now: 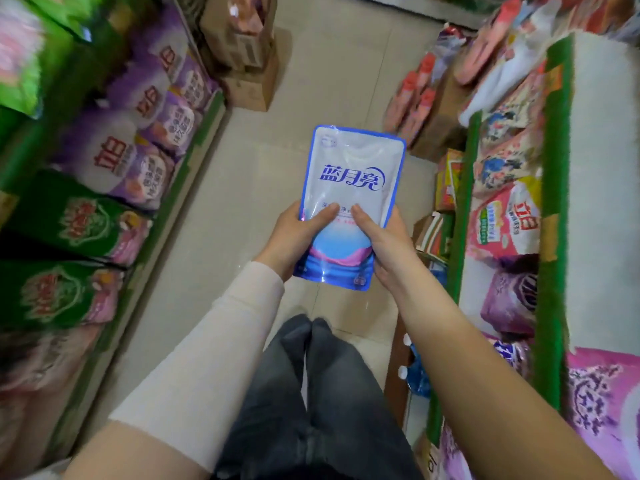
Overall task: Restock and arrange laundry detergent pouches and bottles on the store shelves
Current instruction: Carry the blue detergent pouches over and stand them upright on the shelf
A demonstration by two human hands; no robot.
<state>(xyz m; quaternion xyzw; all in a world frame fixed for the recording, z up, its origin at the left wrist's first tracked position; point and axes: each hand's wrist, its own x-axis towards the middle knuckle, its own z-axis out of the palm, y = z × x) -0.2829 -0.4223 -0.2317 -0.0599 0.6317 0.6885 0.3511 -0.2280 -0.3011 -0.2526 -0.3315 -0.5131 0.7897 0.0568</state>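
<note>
Holding a blue-and-white detergent pouch (353,181) upright at the centre of the head view, both hands grip its lower half above the tiled floor (311,81) of the aisle. The left hand (294,233), at 9 o'clock of the pouch, has its thumb laid across the front and its fingers curled behind the left edge; a cream sleeve (207,341) covers that forearm. The right hand (384,244), at 3 o'clock of the pouch, mirrors it, with thumb on the front, fingers wrapped behind the right edge and forearm bare. The two thumb tips lie near each other but apart, over the printed text. Dark grey trousers (329,393) show at 6 o'clock. On the left shelf (194,150), from 8 to 11 o'clock, stand green bags (69,223) and purple bags (138,133), all blurred. Cardboard boxes (242,53) sit on the floor at 12 o'clock. The right shelf (554,202), from 1 to 5 o'clock, carries pink and white bags (505,220), and pink bottles (415,95) with red caps lean at 1 o'clock
</note>
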